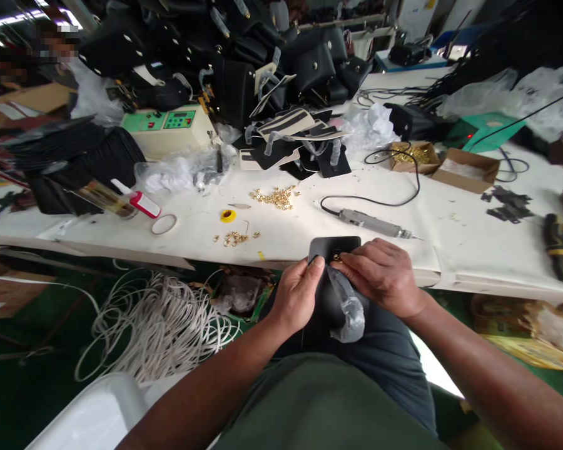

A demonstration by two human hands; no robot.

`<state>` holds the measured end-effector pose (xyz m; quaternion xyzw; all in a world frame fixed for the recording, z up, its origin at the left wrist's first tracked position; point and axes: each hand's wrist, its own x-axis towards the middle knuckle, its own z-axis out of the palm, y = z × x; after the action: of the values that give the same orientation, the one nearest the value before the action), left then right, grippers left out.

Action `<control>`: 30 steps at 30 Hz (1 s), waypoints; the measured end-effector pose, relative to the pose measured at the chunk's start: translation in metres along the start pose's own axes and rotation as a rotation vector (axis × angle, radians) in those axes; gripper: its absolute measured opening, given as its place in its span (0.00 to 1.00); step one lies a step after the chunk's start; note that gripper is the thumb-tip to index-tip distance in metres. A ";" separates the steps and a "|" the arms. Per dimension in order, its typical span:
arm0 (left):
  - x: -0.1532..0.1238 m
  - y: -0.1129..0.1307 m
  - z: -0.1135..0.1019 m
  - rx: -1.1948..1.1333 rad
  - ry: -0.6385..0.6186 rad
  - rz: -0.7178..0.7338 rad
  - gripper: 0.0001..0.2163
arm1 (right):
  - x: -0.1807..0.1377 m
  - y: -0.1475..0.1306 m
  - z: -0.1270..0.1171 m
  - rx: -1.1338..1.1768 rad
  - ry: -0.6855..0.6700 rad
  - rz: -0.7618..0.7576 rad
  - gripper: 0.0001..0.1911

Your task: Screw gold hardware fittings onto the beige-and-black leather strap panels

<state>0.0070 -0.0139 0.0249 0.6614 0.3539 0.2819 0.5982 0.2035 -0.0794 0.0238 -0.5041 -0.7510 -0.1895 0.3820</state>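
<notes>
Between my hands, over my lap at the table's front edge, is a flat black leather piece (319, 246). My left hand (296, 294) grips its left side, thumb on top. The fingers of my right hand (380, 275) are closed at its right part, pinching a small gold metal fitting (336, 257) against the leather. A strip wrapped in clear plastic (349, 315) hangs down from the piece. On the table beyond lie loose gold fittings (276, 197) and a smaller group of gold fittings (237, 238). A grey corded electric screwdriver (375, 224) rests to the right.
A yellow tape roll (228, 215), a white tape ring (164, 224) and a red-and-white glue bottle (143, 203) lie to the left. Stacked black leather pieces (300, 144) and black bags (234, 87) fill the back. Right are cardboard boxes (469, 170) and black-yellow pliers (560, 247).
</notes>
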 end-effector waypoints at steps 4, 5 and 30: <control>-0.004 0.003 0.004 0.034 0.026 0.028 0.23 | 0.000 -0.005 -0.002 -0.014 0.001 0.071 0.03; -0.005 0.004 0.004 0.038 0.034 0.033 0.23 | 0.000 -0.007 -0.002 -0.024 0.004 0.087 0.04; 0.002 -0.007 -0.002 -0.138 0.067 -0.048 0.22 | -0.007 -0.013 -0.007 0.377 -0.062 0.379 0.09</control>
<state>0.0060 -0.0111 0.0179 0.6000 0.3692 0.3131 0.6369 0.1961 -0.0934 0.0239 -0.5612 -0.6766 0.0440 0.4747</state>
